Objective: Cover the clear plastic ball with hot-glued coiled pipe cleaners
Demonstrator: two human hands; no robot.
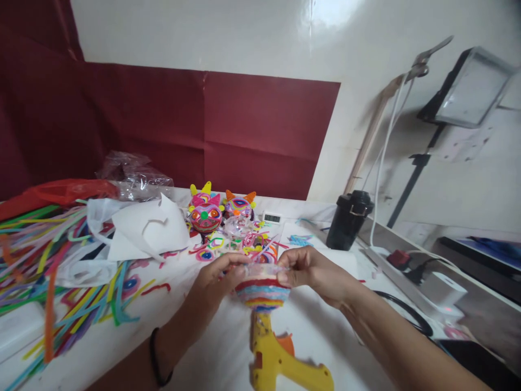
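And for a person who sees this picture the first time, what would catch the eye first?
Probably the rainbow-striped rounded piece at the centre, held between the left hand and right hand, with a yellow glue gun just below it in the view. Next, perhaps, the tangle of colourful pipe cleaners at the left, and the big-eyed, horned figures towards the back of the table.

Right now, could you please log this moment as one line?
left hand: holding striped round piece | right hand: holding same piece | nearer: yellow tool | beyond: colourful figures
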